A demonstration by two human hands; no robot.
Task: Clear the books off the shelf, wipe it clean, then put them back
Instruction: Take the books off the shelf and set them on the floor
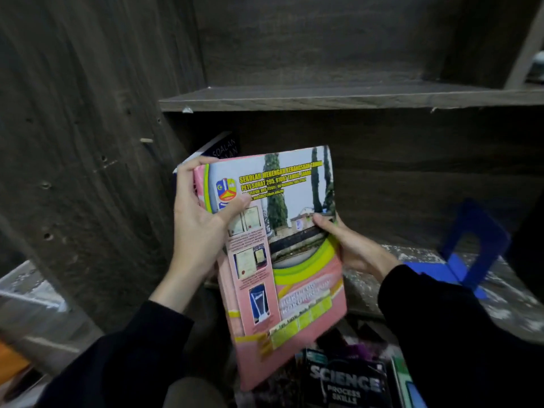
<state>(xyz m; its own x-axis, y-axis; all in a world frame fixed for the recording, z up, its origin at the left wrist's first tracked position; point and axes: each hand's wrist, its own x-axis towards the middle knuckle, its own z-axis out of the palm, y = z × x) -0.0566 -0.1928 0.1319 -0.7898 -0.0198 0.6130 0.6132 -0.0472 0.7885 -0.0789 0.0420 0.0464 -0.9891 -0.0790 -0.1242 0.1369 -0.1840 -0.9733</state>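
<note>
A pink book with a school photo and yellow lettering on its cover is held in front of the lower shelf. My left hand grips its upper left corner, fingers behind and thumb on the cover. My right hand grips its right edge, thumb on the cover. Behind the pink book's top corner a dark blue book leans against the shelf's left wall. The worn, speckled shelf board shows to the right of the book.
A blue metal bookend stands on the shelf at the right. An upper shelf board runs above. Below lie a black "Science Process Skills" book and other books. The cabinet's dark side panel fills the left.
</note>
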